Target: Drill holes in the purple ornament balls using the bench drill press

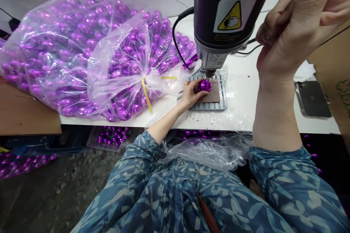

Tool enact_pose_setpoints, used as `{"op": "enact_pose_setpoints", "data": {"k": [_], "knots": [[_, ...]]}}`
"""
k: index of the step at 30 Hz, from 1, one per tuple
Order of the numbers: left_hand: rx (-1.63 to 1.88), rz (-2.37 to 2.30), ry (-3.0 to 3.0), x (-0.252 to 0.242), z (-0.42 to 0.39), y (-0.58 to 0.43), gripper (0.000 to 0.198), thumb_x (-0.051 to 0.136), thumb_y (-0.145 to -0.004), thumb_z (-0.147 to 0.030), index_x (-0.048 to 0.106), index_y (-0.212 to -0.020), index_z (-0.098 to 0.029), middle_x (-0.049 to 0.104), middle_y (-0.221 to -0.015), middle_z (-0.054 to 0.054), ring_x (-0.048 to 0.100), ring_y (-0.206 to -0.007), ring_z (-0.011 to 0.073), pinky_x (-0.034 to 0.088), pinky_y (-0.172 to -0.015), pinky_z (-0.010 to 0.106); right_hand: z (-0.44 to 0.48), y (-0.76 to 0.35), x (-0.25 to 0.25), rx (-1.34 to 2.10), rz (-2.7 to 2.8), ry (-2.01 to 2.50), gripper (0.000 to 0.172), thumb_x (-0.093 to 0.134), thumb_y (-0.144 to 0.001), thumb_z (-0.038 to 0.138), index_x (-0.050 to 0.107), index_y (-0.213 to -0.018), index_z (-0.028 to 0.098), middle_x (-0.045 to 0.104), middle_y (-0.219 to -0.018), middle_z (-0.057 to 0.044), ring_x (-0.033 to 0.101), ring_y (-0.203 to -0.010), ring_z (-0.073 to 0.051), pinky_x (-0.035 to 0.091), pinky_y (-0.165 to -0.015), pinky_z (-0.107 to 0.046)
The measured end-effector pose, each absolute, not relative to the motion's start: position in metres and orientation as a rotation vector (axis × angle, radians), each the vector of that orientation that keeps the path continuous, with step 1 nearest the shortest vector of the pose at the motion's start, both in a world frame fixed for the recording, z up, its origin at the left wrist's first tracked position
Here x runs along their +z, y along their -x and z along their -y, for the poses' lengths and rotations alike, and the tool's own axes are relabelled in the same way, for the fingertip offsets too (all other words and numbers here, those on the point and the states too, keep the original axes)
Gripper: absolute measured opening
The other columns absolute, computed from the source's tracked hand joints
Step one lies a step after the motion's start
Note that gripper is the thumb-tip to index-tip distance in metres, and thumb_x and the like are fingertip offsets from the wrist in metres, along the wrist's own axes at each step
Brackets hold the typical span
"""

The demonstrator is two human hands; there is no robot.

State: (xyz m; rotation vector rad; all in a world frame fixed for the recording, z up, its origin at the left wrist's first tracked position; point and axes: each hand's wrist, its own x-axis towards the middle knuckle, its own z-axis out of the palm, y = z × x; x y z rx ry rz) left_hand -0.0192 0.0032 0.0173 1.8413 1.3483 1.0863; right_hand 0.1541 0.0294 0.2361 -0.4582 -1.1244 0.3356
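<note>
My left hand [191, 94] grips a shiny purple ball [205, 85] and holds it on a brown pad [214, 93] lying on the metal base plate [222, 103] of a bench drill. The drill's dark grey head [226, 7] hangs above, its bit right over the ball. My right hand [294, 22] is raised at the upper right, fingers curled around the drill's lever, which is mostly hidden in the fist.
Two big clear plastic bags of purple balls [68, 54] fill the left of the white table [240, 116]. A phone [313, 99] lies at the right. A clear bag [207, 151] rests in my lap. More purple balls sit in a tray [109, 137] under the table.
</note>
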Motion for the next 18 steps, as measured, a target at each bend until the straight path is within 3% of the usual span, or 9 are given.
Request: {"op": "enact_pose_setpoints", "data": {"k": [6, 12, 18], "knots": [[1.096, -1.330, -1.760, 0.015, -0.006, 0.022, 0.061, 0.092, -0.083, -0.047, 0.072, -0.136, -0.025, 0.075, -0.126, 0.010, 0.061, -0.129, 0.0322, 0.049, -0.117, 0.051, -0.031, -0.155, 0.236, 0.324, 1.156, 0.505, 0.070, 0.057, -0.073, 0.080, 0.023, -0.067, 0.019, 0.027, -0.048, 0.008, 0.028, -0.039, 0.001, 0.016, -0.043, -0.022], [1.065, -1.311, -1.786, 0.017, -0.011, 0.024, 0.060, 0.090, -0.085, -0.051, 0.072, -0.136, -0.025, 0.075, -0.122, 0.010, 0.064, -0.127, 0.0328, 0.049, -0.116, 0.052, -0.035, -0.154, 0.233, 0.291, 1.157, 0.469, 0.067, 0.056, -0.076, 0.077, 0.027, -0.068, 0.018, 0.010, -0.050, 0.006, 0.027, -0.039, 0.002, 0.013, -0.045, -0.021], [1.097, -1.281, -1.927, 0.024, -0.003, 0.014, 0.057, 0.094, -0.081, -0.040, 0.071, -0.132, -0.025, 0.074, -0.126, 0.010, 0.066, -0.123, 0.0316, 0.054, -0.112, 0.052, -0.035, -0.155, 0.233, 0.310, 1.144, 0.449, 0.066, 0.059, -0.075, 0.075, 0.028, -0.067, 0.017, 0.016, -0.048, 0.007, 0.030, -0.039, 0.002, 0.014, -0.044, -0.019]]}}
